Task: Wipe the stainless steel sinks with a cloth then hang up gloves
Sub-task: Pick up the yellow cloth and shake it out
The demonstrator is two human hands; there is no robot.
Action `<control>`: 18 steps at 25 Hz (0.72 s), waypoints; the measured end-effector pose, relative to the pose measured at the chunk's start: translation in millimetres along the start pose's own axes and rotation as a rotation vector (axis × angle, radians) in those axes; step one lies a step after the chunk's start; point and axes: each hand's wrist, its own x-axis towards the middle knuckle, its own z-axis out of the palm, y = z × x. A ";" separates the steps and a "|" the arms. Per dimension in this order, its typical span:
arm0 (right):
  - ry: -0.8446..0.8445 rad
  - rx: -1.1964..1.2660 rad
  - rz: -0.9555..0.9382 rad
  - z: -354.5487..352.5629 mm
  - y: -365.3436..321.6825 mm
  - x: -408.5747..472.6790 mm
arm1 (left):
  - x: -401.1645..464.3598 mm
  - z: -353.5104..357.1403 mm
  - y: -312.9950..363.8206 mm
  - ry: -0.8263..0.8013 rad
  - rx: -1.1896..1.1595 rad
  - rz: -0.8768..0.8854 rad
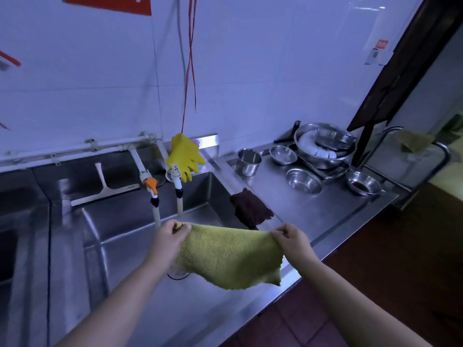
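Cloth (226,256), yellow-green and coarsely woven, is hanging stretched between our two hands above the right-hand sink (140,246), its lower edge drooping over the drain (178,273). We are pinching its top left corner with the fingers of our left hand (170,236), thumb pressed against the forefinger over the fabric. We are gripping the top right corner the same way with our right hand (292,240), fingers curled and pressed onto the edge. Both forearms are reaching in from the bottom of the view.

Just behind the cloth, two taps are angling down into the basin, one with an orange handle (151,183) and one with a white handle (176,171). A pair of yellow gloves (185,155) is dangling by the white tap, hung from a red cord (189,71) that is running up the white tiled wall (250,71). A white squeegee (104,189) is leaning on the ledge behind the sink. A second sink (15,234) is showing at the far left.

A dark brown rag (250,207) is draping over the right rim of the sink onto the counter (313,211). Farther along the counter, we are seeing a steel cup (248,162), several small steel bowls (303,181), and a large steel basin (325,146) stacked with dishes on a tray.
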 end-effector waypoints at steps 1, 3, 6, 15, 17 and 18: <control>-0.001 -0.019 -0.009 -1.1 0.2 14.2 | 13.6 6.3 2.6 0.003 0.016 0.003; -0.007 -0.052 -0.011 -3.2 4.2 39.4 | 37.8 19.3 5.0 -0.006 0.039 0.011; -0.015 -0.110 -0.004 -9.5 22.0 68.1 | 59.3 43.7 3.0 -0.016 0.059 0.001; 0.011 -0.033 0.103 -68.4 91.7 150.3 | 62.7 148.0 3.0 -0.080 0.038 0.004; 0.037 0.096 0.134 -81.7 112.1 163.3 | 50.4 174.4 -0.1 -0.103 0.101 0.033; 0.042 0.142 0.155 -86.5 123.2 166.7 | 41.8 187.1 -4.0 -0.159 0.173 0.047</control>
